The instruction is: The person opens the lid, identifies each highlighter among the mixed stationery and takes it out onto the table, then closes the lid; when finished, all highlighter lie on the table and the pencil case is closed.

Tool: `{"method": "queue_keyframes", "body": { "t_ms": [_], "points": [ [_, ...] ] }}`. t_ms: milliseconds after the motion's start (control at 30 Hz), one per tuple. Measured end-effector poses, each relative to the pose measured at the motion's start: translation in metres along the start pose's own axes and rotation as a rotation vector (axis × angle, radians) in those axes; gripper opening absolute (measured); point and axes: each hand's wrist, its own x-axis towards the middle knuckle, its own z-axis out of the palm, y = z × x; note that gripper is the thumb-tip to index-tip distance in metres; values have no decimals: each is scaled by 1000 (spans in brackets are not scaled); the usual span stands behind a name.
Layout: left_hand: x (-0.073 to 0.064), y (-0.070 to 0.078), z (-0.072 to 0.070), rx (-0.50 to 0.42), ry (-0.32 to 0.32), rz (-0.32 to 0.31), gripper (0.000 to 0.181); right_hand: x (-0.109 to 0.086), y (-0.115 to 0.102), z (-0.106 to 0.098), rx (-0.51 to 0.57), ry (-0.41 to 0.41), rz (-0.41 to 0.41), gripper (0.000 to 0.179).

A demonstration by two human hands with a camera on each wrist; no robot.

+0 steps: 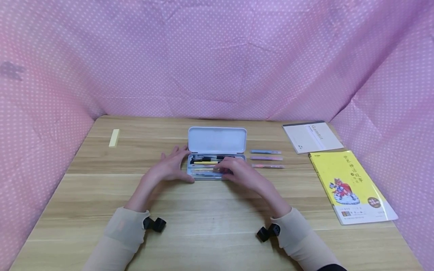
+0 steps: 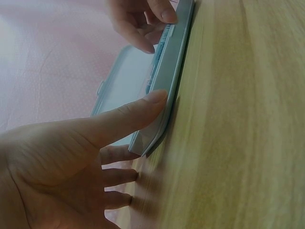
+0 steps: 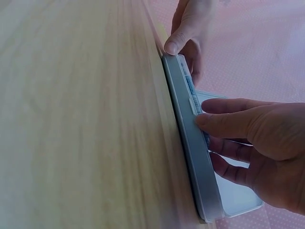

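A light pencil case (image 1: pixel 217 139) lies with its lid raised, holding several pens (image 1: pixel 205 163), among them black ones and a yellow one. My left hand (image 1: pixel 171 165) spans its left end, thumb against the front wall (image 2: pixel 164 107) and index finger at the end, the other fingers spread beside it. Over the right part of the tray reaches my right hand (image 1: pixel 239 171). In the right wrist view its thumb touches the front rim and the loosely bent fingers (image 3: pixel 231 148) dip over the pens. Nothing shows between thumb and index finger; the palm hides the tray's right part.
Right of the case lie a blue pen (image 1: pixel 266 152), a purple pen (image 1: pixel 266 158) and a pinkish pen (image 1: pixel 268 166). A pale notebook (image 1: pixel 312 137) and a yellow book (image 1: pixel 350 184) lie at the right. A pale yellow strip (image 1: pixel 114 138) lies far left. Pink dotted cloth (image 1: pixel 217 67) hangs behind.
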Motion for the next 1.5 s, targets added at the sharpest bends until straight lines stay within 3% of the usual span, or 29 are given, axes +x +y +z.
{"method": "queue_keyframes", "body": {
  "t_ms": [400,1500],
  "points": [
    [-1,1,-1,-8,-3,1,106,0,-1,0,-62,-2,-8,25],
    [-1,0,0,-1,7,13,106,-2,-4,-1,-45,-8,17,26]
  ]
}}
